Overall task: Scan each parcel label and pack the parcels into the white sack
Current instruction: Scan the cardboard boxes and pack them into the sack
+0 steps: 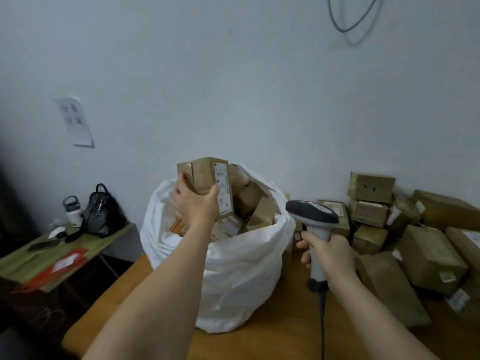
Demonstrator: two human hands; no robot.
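Sack (241, 268) first since it's the biggest thing going: white, crinkly plastic-looking, standing upright on the wooden table (280, 339) with its mouth rolled open, and it's already stuffed with brown cardboard parcels nearly up to the rim. Right of it, past the scanner hand, there's a messy heap of parcels (415, 229), all brown card wrapped in shiny tape, some with white labels, stacked against the wall at all angles.

Now the one that matters, the parcel (207, 185). It's a small brown cardboard box, taped over so it looks a bit glossy, with a long white shipping label (223, 190) running down the face that's turned toward the camera. You can see barcode blocks on the label but the print's too blurry to read. My left hand (193, 203) grips it from below, thumb on the label side and fingers curled round the opposite side, so the box sticks up above the grip, right over the sack's open mouth and apart from the parcels inside.

Right hand (327, 255) is wrapped tight round the pale handle of a barcode scanner (311, 211). Its dark head sits above the fist and points left, toward the held box, just beside the sack's right edge. A dark cable (322, 320) hangs down below the grip.
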